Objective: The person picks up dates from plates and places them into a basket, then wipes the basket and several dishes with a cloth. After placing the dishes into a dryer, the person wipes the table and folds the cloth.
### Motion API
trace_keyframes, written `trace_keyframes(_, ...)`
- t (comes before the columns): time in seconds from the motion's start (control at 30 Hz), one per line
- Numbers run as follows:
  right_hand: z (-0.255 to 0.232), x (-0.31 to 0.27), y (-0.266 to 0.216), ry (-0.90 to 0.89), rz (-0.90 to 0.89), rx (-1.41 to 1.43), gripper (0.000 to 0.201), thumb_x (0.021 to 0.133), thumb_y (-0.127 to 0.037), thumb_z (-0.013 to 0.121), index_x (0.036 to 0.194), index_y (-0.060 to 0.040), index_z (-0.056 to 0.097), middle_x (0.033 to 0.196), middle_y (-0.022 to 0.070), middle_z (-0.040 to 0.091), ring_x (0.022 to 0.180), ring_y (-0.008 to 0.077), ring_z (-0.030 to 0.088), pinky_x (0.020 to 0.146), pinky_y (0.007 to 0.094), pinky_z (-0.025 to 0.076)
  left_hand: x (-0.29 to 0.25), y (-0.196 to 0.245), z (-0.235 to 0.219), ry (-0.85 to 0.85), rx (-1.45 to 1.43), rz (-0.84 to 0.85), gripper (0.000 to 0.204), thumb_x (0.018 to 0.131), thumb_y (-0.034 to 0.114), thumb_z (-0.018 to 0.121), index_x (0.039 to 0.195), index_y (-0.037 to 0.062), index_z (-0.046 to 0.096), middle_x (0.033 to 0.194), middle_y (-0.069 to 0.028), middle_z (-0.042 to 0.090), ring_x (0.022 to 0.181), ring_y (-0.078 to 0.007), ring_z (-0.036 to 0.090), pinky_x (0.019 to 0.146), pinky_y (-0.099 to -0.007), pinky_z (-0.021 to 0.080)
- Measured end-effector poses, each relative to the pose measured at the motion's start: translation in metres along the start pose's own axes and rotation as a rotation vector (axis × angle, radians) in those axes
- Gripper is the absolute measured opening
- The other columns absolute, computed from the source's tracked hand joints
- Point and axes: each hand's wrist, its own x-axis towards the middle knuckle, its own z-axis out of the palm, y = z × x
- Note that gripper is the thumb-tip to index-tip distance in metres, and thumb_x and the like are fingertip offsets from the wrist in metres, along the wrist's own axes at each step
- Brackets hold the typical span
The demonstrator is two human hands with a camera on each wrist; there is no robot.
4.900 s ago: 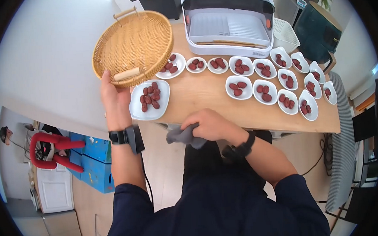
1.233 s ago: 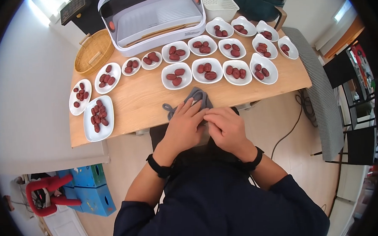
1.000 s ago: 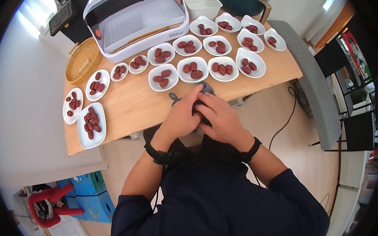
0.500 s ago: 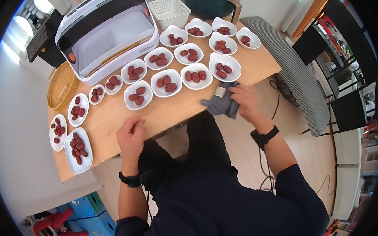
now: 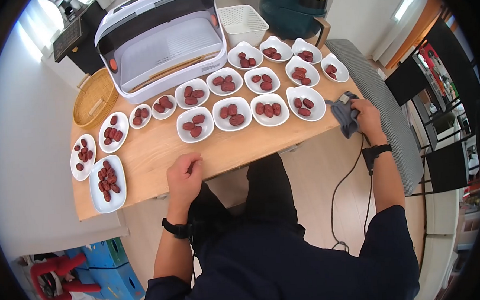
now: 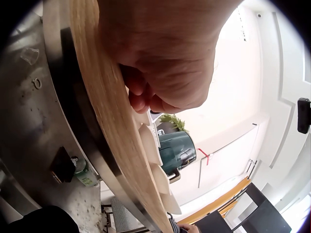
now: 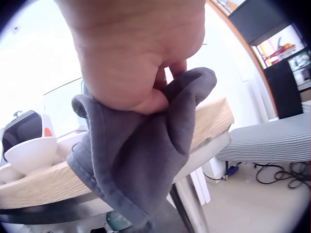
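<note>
The right grip (image 5: 368,117) pinches gray cloth (image 5: 344,117) at the tabletop (image 5: 240,149) right edge; the left grip (image 5: 184,177) curls, holding nothing.

Bare tabletop (image 5: 150,149) forms a lane between left plates (image 5: 112,204) and right bowls (image 5: 218,120); small dishes (image 5: 157,114) close its far end, the left hand (image 5: 185,178) narrows its near end.
</note>
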Motion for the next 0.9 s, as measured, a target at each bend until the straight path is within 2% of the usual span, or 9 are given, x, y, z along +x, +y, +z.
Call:
trace_keyframes(0.2,0.002,0.008,0.025,-0.09,0.228,-0.291,0.018,0.085,-0.004,0.057,0.096,-0.0048,0.071,0.102,0.0165,0.072,0.1,0.0404,0.066,0.085,0.0497,0.053,-0.001,-0.001,-0.001,0.003,0.025,0.028,0.01,0.092,0.0,0.067,0.101,-0.0006,0.071,0.09,-0.0071,0.072,0.078,-0.0122,0.066,0.071,-0.0268,0.053)
trace_keyframes(0.37,0.011,-0.022,-0.07,-0.072,0.022,-0.387,0.007,0.08,-0.004,0.059,0.08,-0.0056,0.066,0.086,0.0159,0.067,0.084,0.0397,0.067,0.072,0.0513,0.054,-0.001,-0.001,0.001,0.057,0.002,0.055,0.012,0.087,-0.001,0.067,0.098,0.001,0.072,0.088,-0.0149,0.072,0.076,-0.027,0.071,0.07,-0.0341,0.055)
trace_keyframes(0.43,0.016,-0.026,-0.109,-0.086,-0.029,-0.296,0.003,0.074,-0.004,0.062,0.076,-0.0056,0.064,0.08,0.0162,0.065,0.081,0.0398,0.066,0.069,0.051,0.053,-0.001,-0.001,0.0,0.071,0.01,0.064,0.012,0.087,-0.001,0.067,0.097,0.0011,0.072,0.087,-0.0155,0.072,0.077,-0.0286,0.071,0.07,-0.0348,0.055)
trace_keyframes(0.5,0.02,-0.063,-0.209,-0.364,-0.087,0.06,0.006,0.068,-0.006,0.065,0.073,-0.0047,0.063,0.08,0.0172,0.065,0.081,0.0396,0.066,0.069,0.0515,0.052,-0.002,-0.004,-0.003,0.021,-0.004,0.071,0.011,0.091,0.0,0.068,0.102,-0.0012,0.072,0.09,-0.0078,0.073,0.079,-0.0127,0.068,0.072,-0.0265,0.053)
trace_keyframes(0.6,0.026,-0.074,-0.295,-0.747,-0.095,0.698,0.028,0.07,-0.008,0.067,0.096,-0.0037,0.076,0.092,0.0182,0.073,0.086,0.0374,0.069,0.077,0.0426,0.055,-0.006,0.009,-0.019,-0.04,-0.253,-0.173,0.012,0.094,0.003,0.067,0.103,-0.002,0.072,0.091,-0.0062,0.074,0.079,-0.0118,0.067,0.072,-0.0265,0.053)
trace_keyframes(0.63,0.016,-0.061,-0.318,-0.765,-0.12,0.704,0.028,0.07,-0.008,0.067,0.096,-0.0037,0.076,0.092,0.0182,0.073,0.086,0.0374,0.069,0.077,0.0426,0.055,-0.007,0.016,-0.031,-0.014,-0.244,-0.186,0.012,0.094,0.003,0.067,0.103,-0.002,0.072,0.091,-0.0062,0.074,0.079,-0.0118,0.067,0.072,-0.0265,0.053)
trace_keyframes(0.7,0.002,-0.036,-0.361,-0.81,0.03,1.06,0.022,0.076,-0.011,0.071,0.095,-0.0021,0.074,0.087,0.0173,0.071,0.081,0.035,0.068,0.074,0.0389,0.054,-0.011,0.032,-0.06,0.062,-0.232,-0.254,0.014,0.096,0.008,0.066,0.103,-0.002,0.073,0.093,-0.0044,0.074,0.08,-0.0105,0.067,0.072,-0.0261,0.052)
trace_keyframes(0.83,-0.009,0.033,-0.442,-0.548,-0.236,1.054,0.022,0.082,-0.013,0.069,0.1,-0.0024,0.074,0.09,0.0152,0.072,0.086,0.0345,0.068,0.078,0.0393,0.053,0.003,0.03,-0.117,0.409,-0.34,-0.272,0.015,0.097,0.009,0.066,0.103,-0.0024,0.073,0.096,-0.006,0.074,0.087,-0.0116,0.068,0.076,-0.0255,0.053)
trace_keyframes(0.9,0.013,0.057,-0.473,-0.455,-0.317,0.983,0.027,0.082,-0.011,0.069,0.106,-0.0012,0.073,0.096,0.0135,0.072,0.089,0.0304,0.069,0.08,0.0372,0.054,0.007,0.016,-0.138,0.755,-0.215,-0.172,0.015,0.096,0.005,0.065,0.106,-0.0038,0.07,0.092,-0.0064,0.071,0.083,-0.0103,0.065,0.074,-0.0261,0.052)
